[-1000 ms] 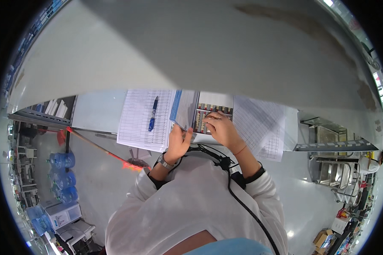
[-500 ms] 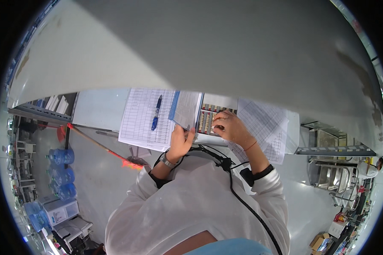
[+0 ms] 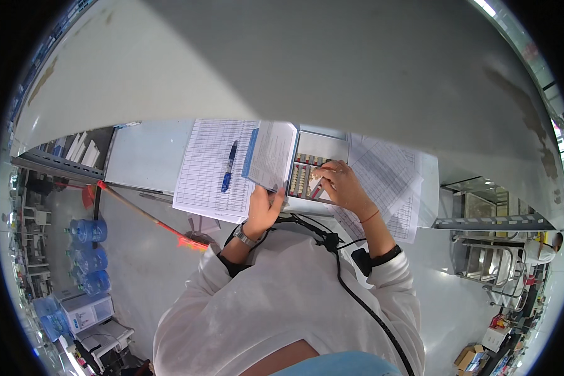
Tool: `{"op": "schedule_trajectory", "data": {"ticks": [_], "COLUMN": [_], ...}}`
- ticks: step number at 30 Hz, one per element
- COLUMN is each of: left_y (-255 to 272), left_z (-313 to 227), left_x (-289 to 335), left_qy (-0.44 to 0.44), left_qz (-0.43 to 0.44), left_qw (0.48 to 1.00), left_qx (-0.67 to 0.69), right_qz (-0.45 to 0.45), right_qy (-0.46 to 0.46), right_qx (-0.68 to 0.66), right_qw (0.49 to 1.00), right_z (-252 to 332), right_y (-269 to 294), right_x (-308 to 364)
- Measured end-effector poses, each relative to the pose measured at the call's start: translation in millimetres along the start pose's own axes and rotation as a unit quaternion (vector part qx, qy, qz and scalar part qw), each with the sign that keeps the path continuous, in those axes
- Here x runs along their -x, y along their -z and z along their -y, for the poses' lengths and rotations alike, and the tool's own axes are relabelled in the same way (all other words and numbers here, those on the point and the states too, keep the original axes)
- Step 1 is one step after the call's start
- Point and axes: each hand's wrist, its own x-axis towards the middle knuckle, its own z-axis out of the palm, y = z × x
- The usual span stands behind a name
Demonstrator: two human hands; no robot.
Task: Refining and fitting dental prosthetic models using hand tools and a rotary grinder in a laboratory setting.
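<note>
While your left hand (image 3: 266, 207) grips the blue-edged paper booklet (image 3: 271, 155), your right hand (image 3: 341, 185) seemingly pinches something in the compartmented white tray (image 3: 313, 172).

1. a white long-sleeved top covers torso and both arms, with faint grey smudges on the cloth.
2. dark cuffs show at both wrists under the white sleeves.
3. left hand (image 3: 264, 210): a metal-banded wristwatch sits at its wrist.
4. right hand (image 3: 341, 186): a thin red string circles its wrist.
5. a black cable (image 3: 351, 294) runs down the chest.
</note>
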Motion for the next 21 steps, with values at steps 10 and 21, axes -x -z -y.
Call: {"op": "schedule_trajectory", "data": {"ticks": [10,21], "left_y": [-3,-3], "left_z": [10,8], "left_x": [0,1], "left_qy": [0.003,-0.015], "left_qz": [-0.004,-0.009], "left_qw": [1.0,1.0], "left_qx": [0.03,0.014], "right_qz": [-0.004,-0.028], "right_qy": [-0.034,-0.041], "right_qx": [0.039,0.012], "right_qw": [0.999,0.999], "right_z": [4,-5], "right_y": [22,34], "right_x": [-1,14]}}
